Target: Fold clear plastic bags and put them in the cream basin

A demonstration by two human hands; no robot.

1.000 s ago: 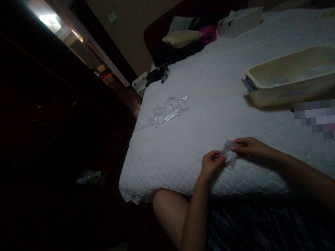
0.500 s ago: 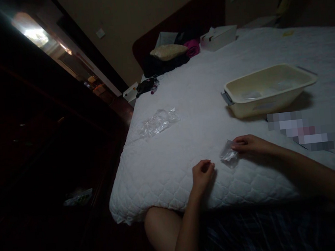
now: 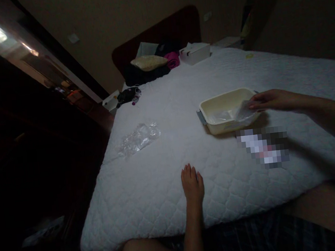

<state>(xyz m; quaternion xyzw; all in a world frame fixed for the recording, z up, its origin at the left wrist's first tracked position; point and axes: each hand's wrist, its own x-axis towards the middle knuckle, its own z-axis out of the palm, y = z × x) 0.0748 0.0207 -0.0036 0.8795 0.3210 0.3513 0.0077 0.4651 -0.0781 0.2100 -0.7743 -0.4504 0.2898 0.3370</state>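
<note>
The clear plastic bag [image 3: 240,112] is at the near right side of the cream tub [image 3: 226,128], over its opening, pinched by your right hand [image 3: 269,101]. More clear plastic [image 3: 220,116] lies inside. Your left hand [image 3: 192,182] rests loosely spread, holding nothing, on the white quilted bed [image 3: 150,191]. Crumpled wrap [image 3: 140,139] lies left; beyond, a white box [image 3: 196,54] stands near the dark headboard [image 3: 182,25].

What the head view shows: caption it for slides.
Right hand holding translucent plastic at a cream tub on a bed.
</note>
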